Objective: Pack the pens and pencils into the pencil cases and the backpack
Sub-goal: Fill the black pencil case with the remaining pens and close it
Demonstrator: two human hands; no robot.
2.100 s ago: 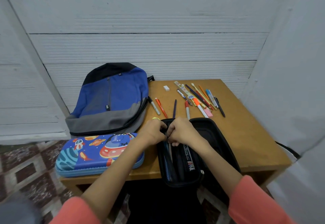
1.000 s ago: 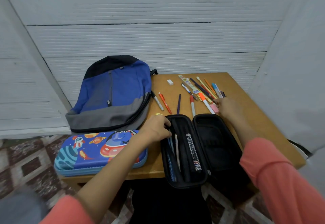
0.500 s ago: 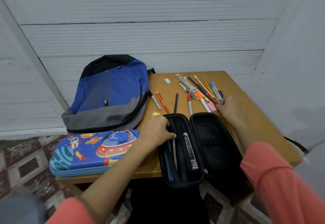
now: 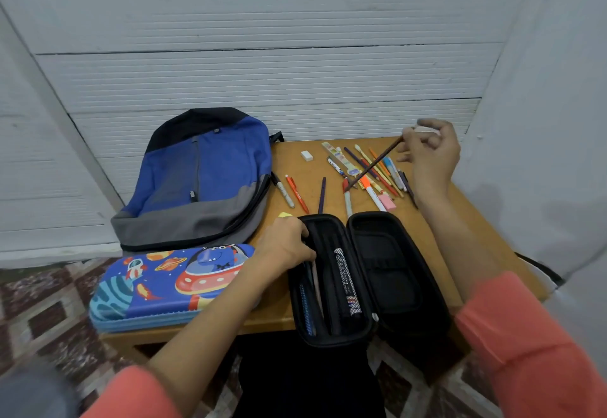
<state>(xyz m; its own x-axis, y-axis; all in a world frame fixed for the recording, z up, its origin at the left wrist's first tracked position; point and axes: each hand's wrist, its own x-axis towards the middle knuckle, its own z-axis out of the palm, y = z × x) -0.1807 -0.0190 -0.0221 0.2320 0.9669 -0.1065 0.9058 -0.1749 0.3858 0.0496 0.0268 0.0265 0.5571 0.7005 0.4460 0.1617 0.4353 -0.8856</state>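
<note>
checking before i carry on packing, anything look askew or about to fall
Yes: the open black pencil case hangs over the table's near edge, and the space-print case overhangs its left edge. Either could slip off.

The backpack point(image 4: 203, 181) lay at the back left of the table point(image 4: 292, 155), the closed pencil case point(image 4: 164, 289) before it at the near edge. Right of that sat the open pencil case point(image 4: 387, 273), the left hand point(image 4: 285, 247) gripping its left rim. Behind lay loose pens and pencils point(image 4: 372, 191), an eraser point(image 4: 306, 155) at their left. The right hand point(image 4: 430, 151) held one pencil point(image 4: 376, 163) above them.
</note>
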